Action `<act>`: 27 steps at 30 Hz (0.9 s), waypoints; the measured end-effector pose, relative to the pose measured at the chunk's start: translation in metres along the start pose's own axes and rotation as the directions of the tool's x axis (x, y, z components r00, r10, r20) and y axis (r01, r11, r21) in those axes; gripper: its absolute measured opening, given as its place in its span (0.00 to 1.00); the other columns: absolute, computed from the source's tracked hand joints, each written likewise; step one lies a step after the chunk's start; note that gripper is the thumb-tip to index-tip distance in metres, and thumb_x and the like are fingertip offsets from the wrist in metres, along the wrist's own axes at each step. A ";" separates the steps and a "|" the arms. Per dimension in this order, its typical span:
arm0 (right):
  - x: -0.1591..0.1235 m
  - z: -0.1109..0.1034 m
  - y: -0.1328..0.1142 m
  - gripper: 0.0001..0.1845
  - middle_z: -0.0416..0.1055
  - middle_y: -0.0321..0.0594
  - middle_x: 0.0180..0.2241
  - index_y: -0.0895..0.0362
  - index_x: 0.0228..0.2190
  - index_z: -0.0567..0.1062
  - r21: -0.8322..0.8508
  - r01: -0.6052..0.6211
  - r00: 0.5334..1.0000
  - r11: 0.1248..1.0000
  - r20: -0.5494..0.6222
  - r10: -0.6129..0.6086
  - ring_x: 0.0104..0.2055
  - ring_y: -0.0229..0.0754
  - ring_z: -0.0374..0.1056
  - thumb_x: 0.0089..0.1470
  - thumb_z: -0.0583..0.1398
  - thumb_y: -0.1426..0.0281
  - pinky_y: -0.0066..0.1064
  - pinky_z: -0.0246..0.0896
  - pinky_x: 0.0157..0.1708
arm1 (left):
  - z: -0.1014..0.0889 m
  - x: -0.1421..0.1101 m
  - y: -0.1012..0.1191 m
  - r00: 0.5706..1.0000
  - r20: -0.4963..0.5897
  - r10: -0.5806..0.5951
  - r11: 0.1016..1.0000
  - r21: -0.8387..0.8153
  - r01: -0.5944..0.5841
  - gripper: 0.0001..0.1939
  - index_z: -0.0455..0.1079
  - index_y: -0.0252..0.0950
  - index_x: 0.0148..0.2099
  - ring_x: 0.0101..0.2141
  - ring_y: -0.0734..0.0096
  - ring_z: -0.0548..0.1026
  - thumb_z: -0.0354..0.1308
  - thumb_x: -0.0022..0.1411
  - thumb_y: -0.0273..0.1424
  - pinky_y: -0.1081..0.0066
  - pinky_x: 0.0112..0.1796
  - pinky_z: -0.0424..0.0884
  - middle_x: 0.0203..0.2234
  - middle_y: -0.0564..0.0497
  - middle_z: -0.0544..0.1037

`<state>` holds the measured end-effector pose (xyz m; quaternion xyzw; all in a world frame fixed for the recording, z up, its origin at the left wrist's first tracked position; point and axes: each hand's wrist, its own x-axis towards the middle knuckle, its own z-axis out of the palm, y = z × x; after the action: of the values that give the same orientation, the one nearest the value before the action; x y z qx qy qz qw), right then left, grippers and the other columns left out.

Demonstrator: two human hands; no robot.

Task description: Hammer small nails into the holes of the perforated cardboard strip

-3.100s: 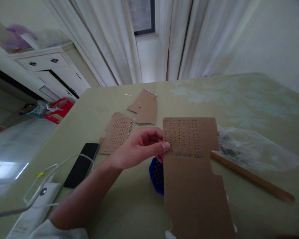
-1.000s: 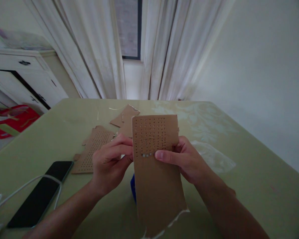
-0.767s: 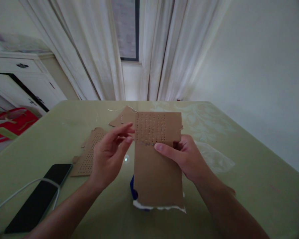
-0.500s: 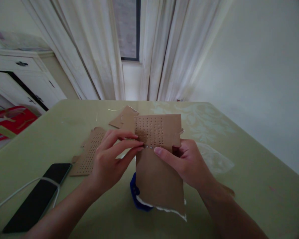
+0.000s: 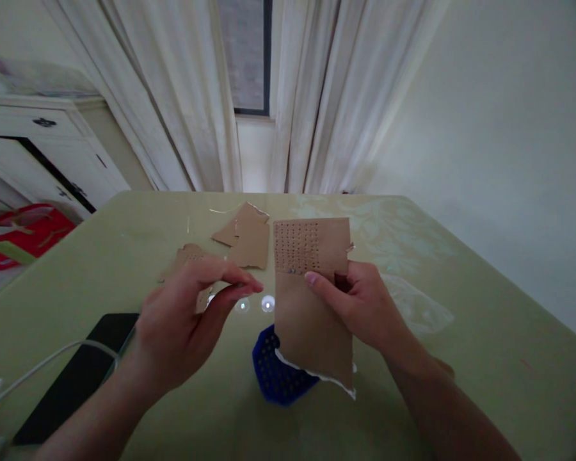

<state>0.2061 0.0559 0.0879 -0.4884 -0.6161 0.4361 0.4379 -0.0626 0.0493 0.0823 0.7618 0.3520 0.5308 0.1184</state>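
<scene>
My right hand (image 5: 365, 308) grips the right edge of a piece of brown cardboard (image 5: 312, 320), thumb on its front face. Rows of small holes cover the upper left of this piece, and its lower edge is torn white. A few tiny shiny beads or pin heads (image 5: 294, 271) sit in a line just left of the thumb. My left hand (image 5: 182, 320) is apart from the cardboard, on its left side, thumb and fingers pinched together. Whatever is in that pinch is too small to make out. Below the cardboard, partly covered, lies a blue octagonal tray (image 5: 284, 387) with a dotted pattern.
Plain cardboard scraps (image 5: 252, 240) lie farther back on the table. Another perforated cardboard piece (image 5: 187, 255) is mostly behind my left hand. A dark phone (image 5: 62, 390) with a white cable (image 5: 43, 365) rests at left. Clear plastic (image 5: 415, 304) lies at right.
My left hand has drawn back left and down from the cardboard, its fingers now pinched together. The cardboard has shifted slightly right and up in my right hand, uncovering more of the blue tray.
</scene>
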 end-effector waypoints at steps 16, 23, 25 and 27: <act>-0.008 -0.004 -0.009 0.19 0.86 0.47 0.40 0.57 0.42 0.88 0.137 0.011 0.996 0.990 -0.085 0.001 0.39 0.53 0.83 0.58 0.76 0.54 0.37 0.80 0.34 | 0.027 -0.013 -0.116 0.518 0.540 -0.663 0.698 0.697 0.166 0.09 0.82 0.35 0.39 0.39 0.51 0.83 0.60 0.69 0.26 0.62 0.41 0.70 0.36 0.38 0.86; -0.009 -0.002 -0.013 0.18 0.86 0.45 0.37 0.56 0.41 0.88 0.180 0.015 0.998 0.984 -0.069 -0.002 0.40 0.53 0.83 0.57 0.77 0.55 0.36 0.81 0.34 | 0.028 -0.016 -0.124 0.502 0.523 -0.689 0.666 0.730 0.153 0.10 0.82 0.34 0.42 0.41 0.48 0.84 0.58 0.70 0.26 0.60 0.42 0.70 0.38 0.37 0.86; -0.009 -0.002 -0.013 0.19 0.86 0.46 0.37 0.56 0.40 0.88 0.169 0.018 0.998 0.985 -0.065 -0.007 0.39 0.53 0.83 0.57 0.77 0.54 0.36 0.81 0.34 | 0.027 -0.016 -0.124 0.503 0.520 -0.690 0.661 0.737 0.145 0.10 0.81 0.34 0.43 0.41 0.49 0.84 0.57 0.70 0.27 0.60 0.42 0.71 0.39 0.37 0.86; -0.009 -0.001 -0.013 0.18 0.86 0.46 0.38 0.56 0.40 0.88 0.153 0.020 0.998 0.988 -0.056 -0.011 0.39 0.53 0.83 0.58 0.76 0.54 0.36 0.80 0.34 | 0.027 -0.017 -0.125 0.503 0.515 -0.694 0.654 0.743 0.141 0.11 0.81 0.34 0.45 0.42 0.49 0.84 0.56 0.71 0.27 0.60 0.43 0.72 0.40 0.37 0.86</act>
<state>0.2051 0.0454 0.0998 -0.4605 -0.5721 0.4650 0.4944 -0.0927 0.1341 -0.0101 0.7852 0.6028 -0.0423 0.1355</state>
